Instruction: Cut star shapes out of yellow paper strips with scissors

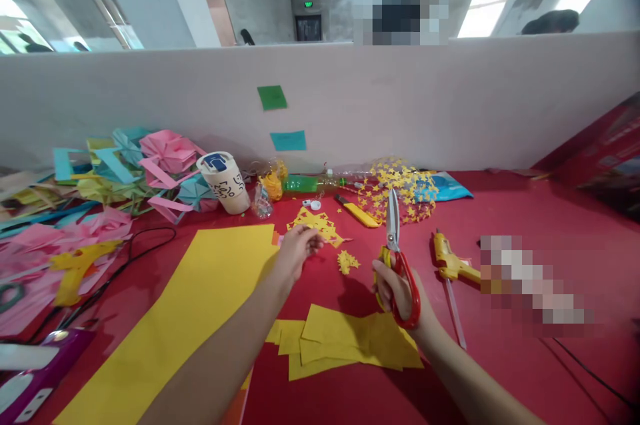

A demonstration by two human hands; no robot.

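My right hand [395, 285] is wrapped round the red and yellow handles of a pair of scissors [394, 231], whose blades point up and away from me. My left hand [300, 246] has its fingers curled together beside yellow paper with cut-out shapes [320, 221]; whether anything small is between the fingertips is hidden. Between the hands lies a little pile of yellow paper stars [347, 262]. Nearer to me, several yellow paper pieces [335, 341] overlap on the red table. A large yellow sheet [215, 285] lies under and left of my left forearm.
Folded paper shapes [167, 151], a white cup [227, 185] and a yellow glue gun [75, 271] are left. Another glue gun [450, 261] lies right. A star-covered clear object [400, 188], a yellow cutter [363, 213] and a green bottle [303, 183] stretch before a white partition [380, 105].
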